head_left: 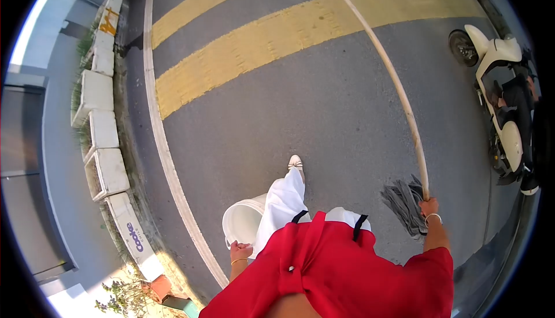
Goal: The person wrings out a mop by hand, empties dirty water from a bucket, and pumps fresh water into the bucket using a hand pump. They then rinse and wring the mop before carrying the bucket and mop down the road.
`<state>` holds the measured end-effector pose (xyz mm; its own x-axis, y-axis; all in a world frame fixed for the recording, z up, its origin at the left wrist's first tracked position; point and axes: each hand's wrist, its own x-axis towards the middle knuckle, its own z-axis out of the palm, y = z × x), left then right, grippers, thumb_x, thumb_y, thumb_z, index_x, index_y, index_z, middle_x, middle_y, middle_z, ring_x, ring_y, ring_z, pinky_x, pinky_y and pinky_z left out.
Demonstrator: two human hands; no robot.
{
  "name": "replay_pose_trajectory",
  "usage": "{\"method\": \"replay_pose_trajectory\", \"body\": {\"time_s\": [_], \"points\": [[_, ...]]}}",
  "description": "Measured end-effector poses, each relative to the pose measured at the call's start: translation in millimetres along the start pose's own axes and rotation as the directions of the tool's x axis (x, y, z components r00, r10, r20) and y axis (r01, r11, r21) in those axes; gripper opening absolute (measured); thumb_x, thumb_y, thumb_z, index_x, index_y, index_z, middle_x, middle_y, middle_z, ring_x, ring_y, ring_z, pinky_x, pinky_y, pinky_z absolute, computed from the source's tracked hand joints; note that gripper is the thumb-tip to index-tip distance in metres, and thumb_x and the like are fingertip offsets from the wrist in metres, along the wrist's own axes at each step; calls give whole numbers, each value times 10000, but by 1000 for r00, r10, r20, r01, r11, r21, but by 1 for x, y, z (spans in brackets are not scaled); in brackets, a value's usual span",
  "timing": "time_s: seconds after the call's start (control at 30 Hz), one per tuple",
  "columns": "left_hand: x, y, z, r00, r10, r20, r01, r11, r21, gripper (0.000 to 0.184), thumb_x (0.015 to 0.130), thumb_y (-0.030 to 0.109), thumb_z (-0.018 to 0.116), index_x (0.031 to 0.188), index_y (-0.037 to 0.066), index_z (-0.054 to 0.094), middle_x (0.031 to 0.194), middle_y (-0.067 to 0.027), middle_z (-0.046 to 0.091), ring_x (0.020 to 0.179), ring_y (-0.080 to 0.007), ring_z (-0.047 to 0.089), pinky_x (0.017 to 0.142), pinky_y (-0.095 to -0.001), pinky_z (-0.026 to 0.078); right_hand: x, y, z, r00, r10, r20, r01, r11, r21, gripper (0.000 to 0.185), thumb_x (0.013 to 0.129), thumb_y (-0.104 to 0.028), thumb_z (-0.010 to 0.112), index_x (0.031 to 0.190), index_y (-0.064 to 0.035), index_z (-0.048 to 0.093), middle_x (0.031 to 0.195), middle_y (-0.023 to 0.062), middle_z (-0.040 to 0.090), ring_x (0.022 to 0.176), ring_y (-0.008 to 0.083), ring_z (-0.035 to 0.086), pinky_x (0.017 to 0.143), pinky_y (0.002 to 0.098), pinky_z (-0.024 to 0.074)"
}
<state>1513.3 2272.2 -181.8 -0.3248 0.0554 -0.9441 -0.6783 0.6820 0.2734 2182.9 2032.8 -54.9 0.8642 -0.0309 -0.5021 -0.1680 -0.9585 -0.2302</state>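
My left hand (241,251) is closed at the near rim of a white bucket (236,217), which hangs tilted beside my left leg with its mouth towards me. The handle is mostly hidden by the fingers. On the other side, my right hand (428,207) wraps round the long wooden pole of a mop (399,84), close to its head. The pole slants forward and to the left. Dark grey mop strands (402,207) hang just left of that hand. One light shoe (295,162) shows ahead of my white trousers (281,202).
Grey asphalt (277,115) lies ahead, crossed by yellow stripes (254,46). White planter boxes (110,170) line the left side, beyond a white road line (167,162). A cream scooter (509,110) stands at the right. Near left are a plant (124,298) and an orange pot (160,287).
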Motion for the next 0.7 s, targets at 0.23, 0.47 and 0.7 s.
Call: {"method": "replay_pose_trajectory", "body": {"time_s": [0.23, 0.47, 0.7], "points": [[-59, 89, 233, 958, 244, 150, -269, 946, 182, 375, 849, 252, 410, 532, 141, 245, 436, 42, 275, 467, -99, 297, 737, -366, 337, 74, -267, -4, 989, -97, 108, 99, 995, -13, 243, 673, -98, 651, 830, 77, 588, 569, 132, 568, 451, 190, 555, 426, 327, 433], [1, 205, 478, 993, -38, 109, 79, 913, -400, 317, 855, 237, 410, 572, 120, 328, 431, 38, 280, 413, -105, 247, 675, -303, 368, 223, -584, 49, 952, -190, 240, 179, 982, 65, 267, 661, -78, 647, 880, 69, 607, 609, 138, 584, 491, 198, 570, 453, 323, 440], [-139, 276, 797, 831, 525, 183, -556, 790, 259, 326, 840, 281, 428, 565, 116, 373, 432, 38, 255, 414, -105, 236, 589, -278, 317, 309, -901, 40, 940, -247, 237, 251, 968, 15, 295, 653, -128, 656, 826, 100, 586, 594, 129, 586, 483, 189, 574, 471, 314, 444]]}}
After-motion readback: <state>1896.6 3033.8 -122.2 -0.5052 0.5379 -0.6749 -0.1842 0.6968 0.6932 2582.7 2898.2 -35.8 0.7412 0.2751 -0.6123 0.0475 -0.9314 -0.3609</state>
